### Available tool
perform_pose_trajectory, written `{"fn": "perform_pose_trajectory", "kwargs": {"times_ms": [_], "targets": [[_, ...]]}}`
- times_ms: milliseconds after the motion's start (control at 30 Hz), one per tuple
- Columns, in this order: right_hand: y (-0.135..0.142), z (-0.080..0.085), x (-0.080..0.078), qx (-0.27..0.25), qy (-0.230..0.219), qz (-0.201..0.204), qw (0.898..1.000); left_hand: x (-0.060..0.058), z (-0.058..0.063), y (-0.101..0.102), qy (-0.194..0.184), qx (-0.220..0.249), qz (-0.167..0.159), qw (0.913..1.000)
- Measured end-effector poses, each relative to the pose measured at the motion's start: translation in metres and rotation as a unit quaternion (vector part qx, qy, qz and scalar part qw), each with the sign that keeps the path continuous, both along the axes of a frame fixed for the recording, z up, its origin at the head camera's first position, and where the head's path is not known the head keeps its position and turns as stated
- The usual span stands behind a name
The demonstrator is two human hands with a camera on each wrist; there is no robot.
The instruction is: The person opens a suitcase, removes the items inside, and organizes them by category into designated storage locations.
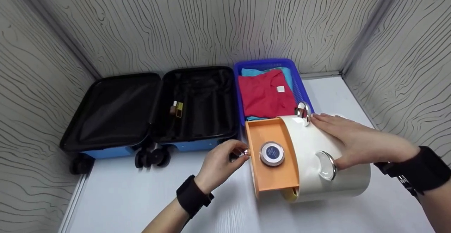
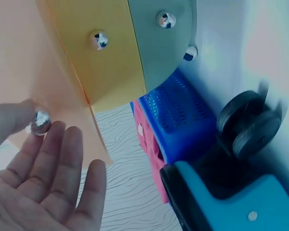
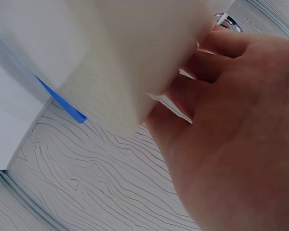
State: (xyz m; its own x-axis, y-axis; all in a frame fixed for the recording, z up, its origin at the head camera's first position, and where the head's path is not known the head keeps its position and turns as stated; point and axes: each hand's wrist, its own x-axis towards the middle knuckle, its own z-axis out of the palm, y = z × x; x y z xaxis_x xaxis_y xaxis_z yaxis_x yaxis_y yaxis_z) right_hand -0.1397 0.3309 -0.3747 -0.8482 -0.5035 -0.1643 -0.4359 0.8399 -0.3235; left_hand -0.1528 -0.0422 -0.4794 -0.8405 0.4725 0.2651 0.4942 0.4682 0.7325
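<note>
Nearest on my feed, the right hand point(image 1: 368, 145) rests on the white cabinet point(image 1: 307, 141), fingers spread; I judge the cabinet light, stiff and slick, best steadied with a broad palm. Its orange drawer point(image 1: 276, 179) stands pulled out and likely slides freely if I draw it straight. Inside lies a round container point(image 1: 272, 153), apparently hard and smooth, easiest taken by its sides. Smallest is the shiny knob point(image 2: 40, 123), probably slippery, pinched by the left hand point(image 1: 219, 162).
</note>
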Motion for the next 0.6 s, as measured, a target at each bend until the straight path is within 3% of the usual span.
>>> {"fn": "perform_pose_trajectory", "kwargs": {"times_ms": [133,367,600], "targets": [[-0.001,-0.003,0.0,0.012,0.008,0.004,1.0,0.0,0.001,0.004,-0.01,0.02,-0.009,0.9997],[-0.002,0.0,0.002,0.012,-0.004,-0.006,1.0,-0.002,0.005,0.018,0.027,0.003,-0.016,0.9995],[-0.003,0.002,0.002,0.016,-0.009,-0.004,1.0,-0.006,0.002,0.039,0.017,0.009,-0.024,0.9995]]}}
